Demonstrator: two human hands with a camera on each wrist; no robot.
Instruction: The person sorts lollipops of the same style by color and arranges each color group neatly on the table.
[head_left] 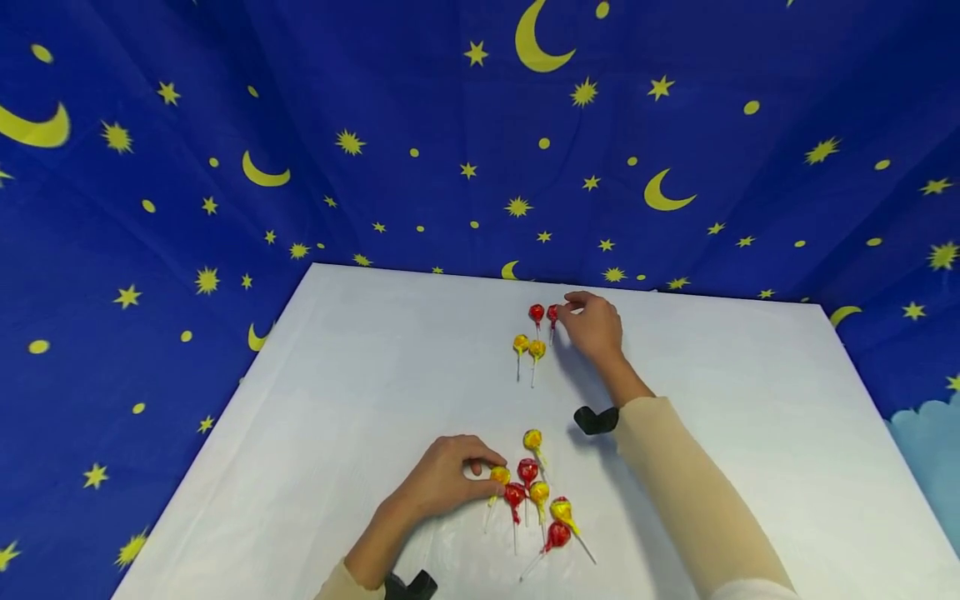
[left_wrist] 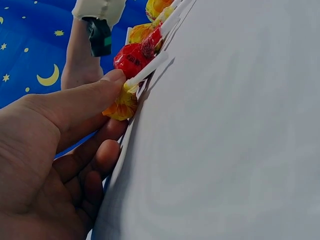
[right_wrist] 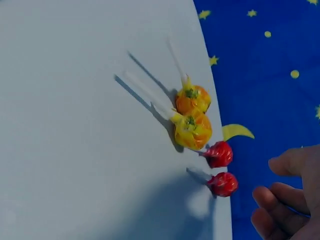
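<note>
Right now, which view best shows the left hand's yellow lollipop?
Left wrist: the yellow lollipop appears large, stick visible. Head shows it small, partly hidden by the left hand; right wrist does not show it.

Glossy plastic wrappers (head_left: 528, 471), smooth tabletop (head_left: 390, 367), cloth backdrop (head_left: 420, 100)

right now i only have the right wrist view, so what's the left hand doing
Observer: The left hand is pinching a yellow lollipop.
Operator: is that one off by itself or in a group
Observer: In a group: six other lollipops lie close to it on the near part of the white table.
Operator: any red ones down there
Observer: Yes, three red lollipops are in that near group.
</note>
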